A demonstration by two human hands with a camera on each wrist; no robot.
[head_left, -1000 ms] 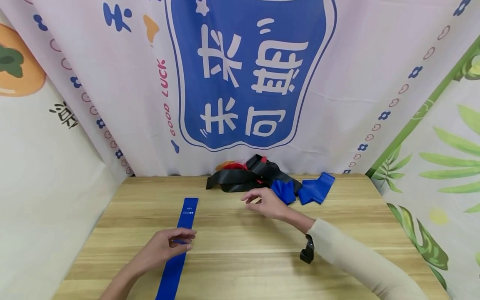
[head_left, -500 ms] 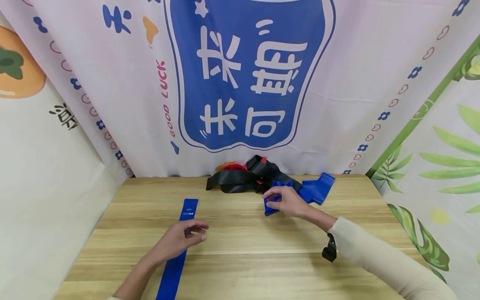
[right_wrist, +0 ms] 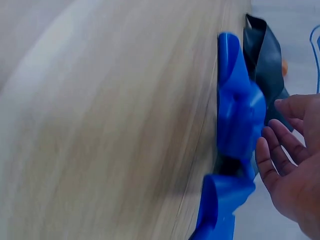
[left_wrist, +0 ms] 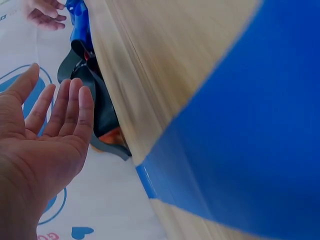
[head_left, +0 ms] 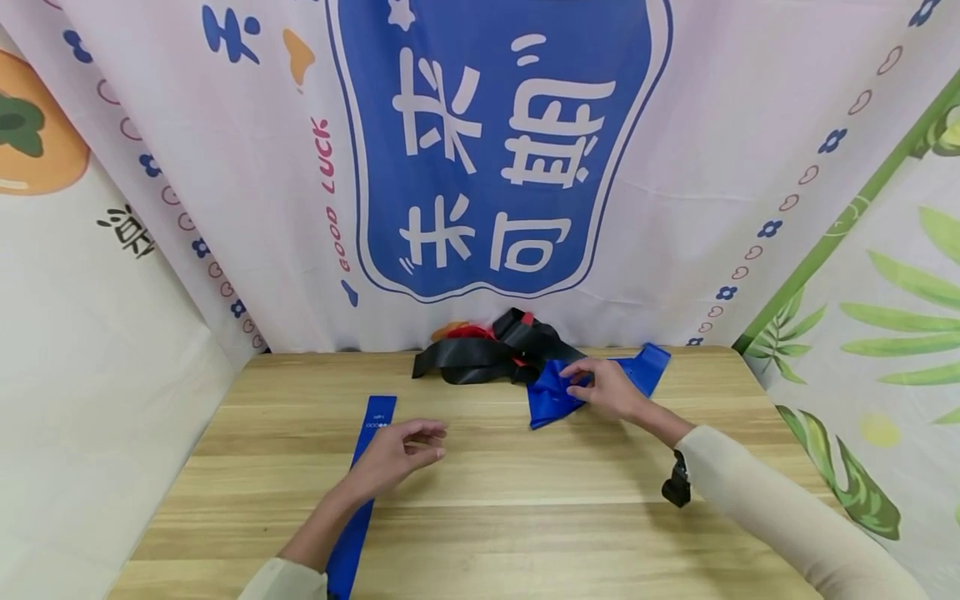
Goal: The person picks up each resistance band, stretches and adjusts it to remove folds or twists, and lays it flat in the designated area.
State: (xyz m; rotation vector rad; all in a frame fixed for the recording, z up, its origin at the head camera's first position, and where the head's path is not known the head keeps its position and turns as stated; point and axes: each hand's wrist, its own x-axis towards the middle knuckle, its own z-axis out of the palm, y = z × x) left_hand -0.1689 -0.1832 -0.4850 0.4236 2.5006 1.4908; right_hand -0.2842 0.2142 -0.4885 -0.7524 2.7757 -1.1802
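Note:
A flat blue resistance band (head_left: 349,550) lies lengthwise on the left of the table. My left hand (head_left: 390,462) hovers over its upper part with fingers loosely extended and nothing in them; the left wrist view shows that palm (left_wrist: 55,145) bare. At the back right, my right hand (head_left: 611,392) is over a crumpled blue band (head_left: 551,404). In the right wrist view its relaxed fingers (right_wrist: 280,155) are beside the blue band (right_wrist: 240,120), with no grip seen; whether they touch it I cannot tell. A second blue piece (head_left: 652,367) lies partly hidden behind that hand.
Black bands (head_left: 480,358) lie heaped against the back curtain (head_left: 300,308), with red (head_left: 468,332) and orange pieces (head_left: 447,331) behind them. The wooden table (head_left: 480,533) ends at the curtain. Printed cloths hang on both sides.
My right hand has moved right to the crumpled blue band, whose near part now spreads further toward the front. My left hand has moved forward and right along the flat band.

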